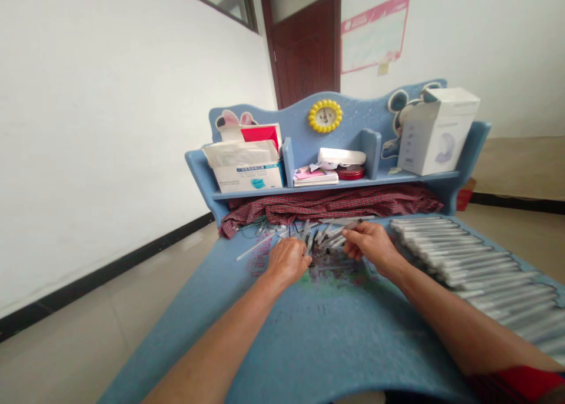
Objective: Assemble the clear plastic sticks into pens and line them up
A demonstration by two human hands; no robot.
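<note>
Loose clear pens and pen parts [324, 239], some with black ends, lie in a heap at the back middle of the desk. My left hand [289, 257] is closed at the left side of this heap, with clear pens [306, 230] sticking up from its fingers; how many is hidden. At the heap's right side, my right hand [371, 245] pinches a clear pen [348, 227] between thumb and fingers, its length pointing left. A long layered stack of similar pens [468, 263] lies in rows to the right, beside my right forearm.
The blue desk [282, 351] carries a shelf [366, 183] along its back. On it stand a mask box [249, 172], a paper stack [315, 176], a red round tin [351, 173] and a white carton [436, 133]. A red checked cloth [335, 203] is bunched underneath.
</note>
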